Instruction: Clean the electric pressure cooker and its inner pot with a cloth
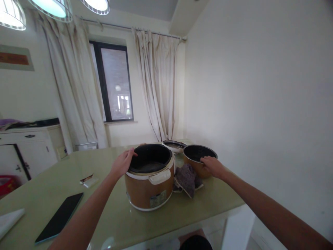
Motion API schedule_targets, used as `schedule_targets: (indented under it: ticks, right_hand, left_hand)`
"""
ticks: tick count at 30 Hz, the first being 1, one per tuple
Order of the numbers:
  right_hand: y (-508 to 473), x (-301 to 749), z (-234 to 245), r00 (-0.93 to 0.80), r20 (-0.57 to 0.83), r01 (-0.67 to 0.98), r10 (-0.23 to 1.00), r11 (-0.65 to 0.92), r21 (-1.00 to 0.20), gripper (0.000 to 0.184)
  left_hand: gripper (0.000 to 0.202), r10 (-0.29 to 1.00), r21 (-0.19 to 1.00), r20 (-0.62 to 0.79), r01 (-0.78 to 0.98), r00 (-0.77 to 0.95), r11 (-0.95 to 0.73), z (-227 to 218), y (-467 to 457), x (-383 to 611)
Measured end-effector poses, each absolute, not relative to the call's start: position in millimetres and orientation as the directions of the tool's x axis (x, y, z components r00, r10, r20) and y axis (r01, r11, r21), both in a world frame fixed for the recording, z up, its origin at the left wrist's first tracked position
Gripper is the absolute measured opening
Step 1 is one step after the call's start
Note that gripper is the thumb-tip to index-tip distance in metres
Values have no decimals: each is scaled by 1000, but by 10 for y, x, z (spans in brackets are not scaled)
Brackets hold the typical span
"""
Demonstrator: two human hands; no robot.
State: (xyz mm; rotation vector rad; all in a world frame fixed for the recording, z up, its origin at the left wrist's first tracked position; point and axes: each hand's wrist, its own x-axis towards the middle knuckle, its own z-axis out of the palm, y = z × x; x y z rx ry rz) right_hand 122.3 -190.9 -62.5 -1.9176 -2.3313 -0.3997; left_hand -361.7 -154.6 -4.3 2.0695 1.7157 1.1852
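An uncovered rice cooker (140, 189) with a brown body, white trim and a dark interior stands on the table. My left hand (124, 161) grips its left rim, fingers bent over the edge. To the right, my right hand (212, 166) holds the near rim of a gold-brown inner pot (191, 159) with a dark inside, fingertips just over the edge. Between the cooker and the pot lies a crumpled grey-purple cloth (187, 178). Behind them rests a round lid (173, 145), partly hidden by the cooker.
On the left of the green-topped table (109, 205) lie a dark tablet (61, 217), a small packet (90, 181) and a white object (10, 220) cut off by the frame. A white wall (260, 104) rises on the right. A white cabinet (39, 146) stands far left.
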Motion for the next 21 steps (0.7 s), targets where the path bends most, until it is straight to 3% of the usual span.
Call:
schedule_targets:
  ticks: [5, 10, 15, 21]
  right_hand:
    - [-1817, 1350, -328, -230, 248, 973, 941, 216, 81, 17]
    - [-1969, 1352, 419, -347, 367, 923, 863, 384, -28, 7]
    - [-2276, 938, 1283, -411, 514, 778, 753, 584, -233, 26]
    - [-2213, 251, 1795, -502, 594, 682, 628, 711, -175, 33]
  left_hand:
    - [79, 897, 613, 442, 731, -3, -299, -32, -1568, -3604]
    - [82, 912, 641, 409, 720, -27, -266, -49, -1543, -3608]
    - [91, 910, 692, 413, 665, -47, -280, -96, -1506, -3632]
    - [96, 913, 753, 403, 592, -68, -288, -129, -1490, -3654]
